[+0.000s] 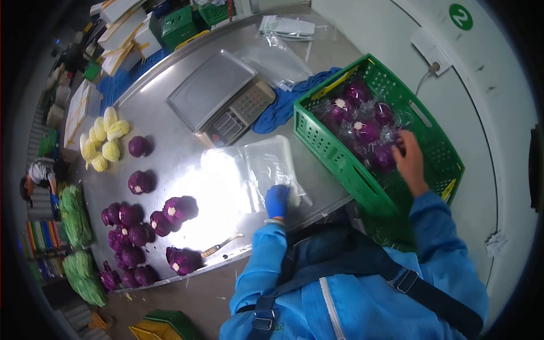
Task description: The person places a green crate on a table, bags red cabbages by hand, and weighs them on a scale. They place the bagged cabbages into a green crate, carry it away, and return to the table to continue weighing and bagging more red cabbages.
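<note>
My left hand (277, 201), in a blue glove, is closed on the near edge of clear plastic bags (266, 164) stacked flat on the steel table. My bare right hand (410, 162) reaches into a green crate (334, 152). Its bent fingers are apart at the right side of a wrapped red cabbage (383, 158); whether they press on it is hard to see. Several more red cabbages in clear film, such as this red cabbage (357, 90), lie in the crate. A digital scale (224, 99) stands beyond the bags, with a blue cloth (289, 105) beside it.
Several unwrapped red cabbages (133, 256) sit on the left of the table (187, 147), near pale yellow cabbages (103, 133). A wooden-handled knife (221, 246) lies by the front edge. A wall (481, 113) bounds the right. Another person (41, 173) is far left.
</note>
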`<act>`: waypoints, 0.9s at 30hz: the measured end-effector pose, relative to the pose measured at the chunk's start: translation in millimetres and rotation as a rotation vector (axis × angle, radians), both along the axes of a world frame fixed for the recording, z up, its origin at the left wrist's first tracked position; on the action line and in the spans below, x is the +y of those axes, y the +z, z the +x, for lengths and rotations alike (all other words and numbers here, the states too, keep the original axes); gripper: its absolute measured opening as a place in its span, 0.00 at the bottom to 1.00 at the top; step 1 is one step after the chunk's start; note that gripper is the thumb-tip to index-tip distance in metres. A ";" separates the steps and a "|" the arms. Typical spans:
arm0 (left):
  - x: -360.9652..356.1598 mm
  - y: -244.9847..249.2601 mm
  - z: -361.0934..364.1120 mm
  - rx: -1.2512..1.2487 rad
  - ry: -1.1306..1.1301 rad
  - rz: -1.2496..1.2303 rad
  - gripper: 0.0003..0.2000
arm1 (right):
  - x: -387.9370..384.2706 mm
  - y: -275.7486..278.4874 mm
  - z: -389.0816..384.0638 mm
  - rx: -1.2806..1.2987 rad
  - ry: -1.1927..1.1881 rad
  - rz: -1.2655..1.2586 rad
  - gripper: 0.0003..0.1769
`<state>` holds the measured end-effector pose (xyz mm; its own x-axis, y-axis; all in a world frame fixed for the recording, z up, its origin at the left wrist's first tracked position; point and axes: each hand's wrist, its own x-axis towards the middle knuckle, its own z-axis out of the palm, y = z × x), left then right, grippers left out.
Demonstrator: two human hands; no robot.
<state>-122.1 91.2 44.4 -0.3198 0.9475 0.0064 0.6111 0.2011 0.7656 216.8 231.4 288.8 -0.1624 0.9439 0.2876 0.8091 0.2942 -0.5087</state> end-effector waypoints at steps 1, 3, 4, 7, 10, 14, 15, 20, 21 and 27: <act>-5.7 -6.6 -7.4 -0.125 -0.005 0.064 0.08 | -15.5 8.7 -35.5 0.123 0.040 -0.061 0.16; -16.0 30.9 -18.0 -0.170 -0.030 0.149 0.06 | -45.8 4.0 -107.2 0.159 0.282 -0.055 0.09; -20.9 52.4 -27.1 -0.179 -0.028 0.195 0.05 | -61.0 -6.1 -138.9 0.016 0.381 -0.037 0.18; -41.4 99.1 -40.3 -0.261 -0.028 0.264 0.07 | -82.2 -76.0 -214.3 -0.030 0.404 -0.345 0.25; -67.4 101.3 -72.3 -0.251 0.282 0.254 0.08 | -85.1 -156.2 -235.4 0.030 0.630 -0.956 0.22; -112.9 105.4 -117.8 -0.058 0.538 0.073 0.05 | -80.5 -114.3 -263.1 -0.492 0.955 -0.509 0.18; -124.4 95.3 -120.2 -0.048 0.505 0.126 0.03 | -76.6 -95.3 -275.2 -0.487 1.005 -0.559 0.18; -148.0 69.5 -117.2 0.058 0.281 0.291 0.12 | -103.0 -7.0 -430.9 0.133 1.069 -0.417 0.30; -143.6 81.9 -119.5 -0.172 0.298 0.080 0.11 | -115.1 -12.0 -463.6 0.114 1.182 -0.367 0.32; -148.1 83.7 -135.1 -0.088 0.252 0.231 0.13 | -220.3 -80.5 -675.4 -0.027 1.632 -0.105 0.46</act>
